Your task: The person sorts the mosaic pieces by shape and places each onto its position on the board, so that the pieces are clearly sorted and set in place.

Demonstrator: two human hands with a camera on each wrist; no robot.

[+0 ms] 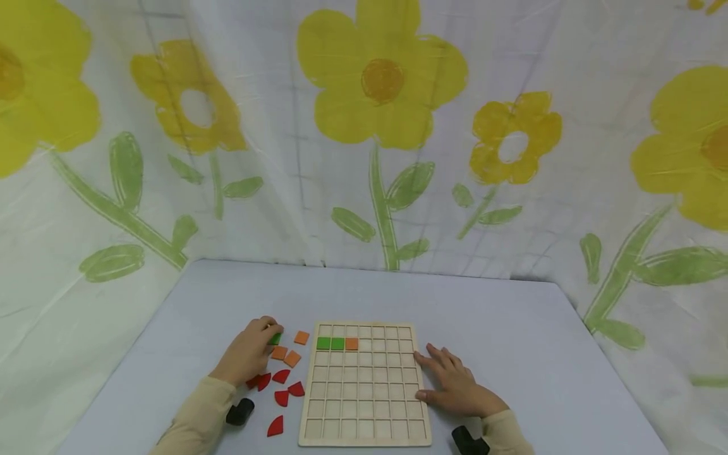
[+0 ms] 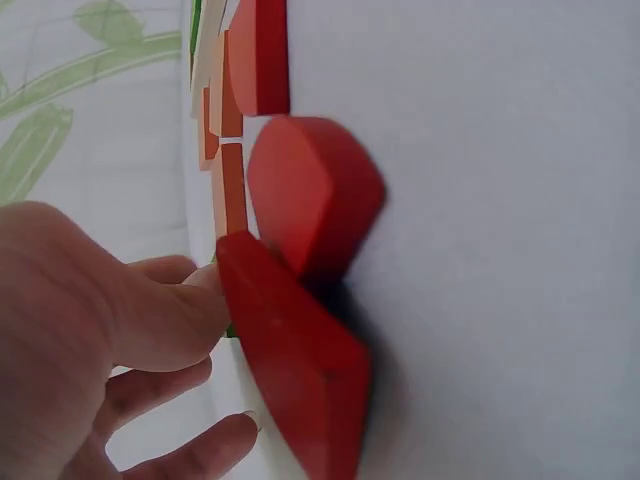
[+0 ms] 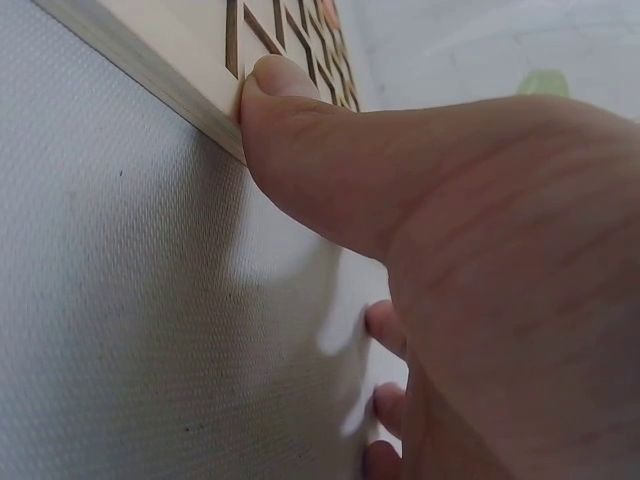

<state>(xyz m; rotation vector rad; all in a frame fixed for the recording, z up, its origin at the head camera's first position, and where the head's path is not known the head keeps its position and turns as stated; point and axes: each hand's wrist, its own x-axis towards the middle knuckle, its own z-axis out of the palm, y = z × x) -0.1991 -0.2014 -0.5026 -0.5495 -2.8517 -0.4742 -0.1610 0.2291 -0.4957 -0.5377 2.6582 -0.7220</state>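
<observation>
My left hand (image 1: pixel 246 351) is at the loose pieces left of the board, its thumb and index finger pinching a green square tile (image 1: pixel 275 339). In the left wrist view most of that tile is hidden behind the thumb and a red quarter-circle piece (image 2: pixel 292 350). The wooden grid board (image 1: pixel 364 440) lies flat, with two green tiles (image 1: pixel 330 343) and one orange tile (image 1: pixel 352 344) in its second row from the back. Spread out at the board's right edge, my right hand (image 1: pixel 455 382) rests its thumb (image 3: pixel 300 150) on the frame, the other fingers lying beyond it.
Several orange square tiles (image 1: pixel 292 358) lie between my left hand and the board. Nearer the front are several red quarter-circle pieces (image 1: pixel 275 426). A white table (image 1: pixel 483 309) carries everything, and a flower-printed curtain (image 1: pixel 273 208) hangs behind its far edge.
</observation>
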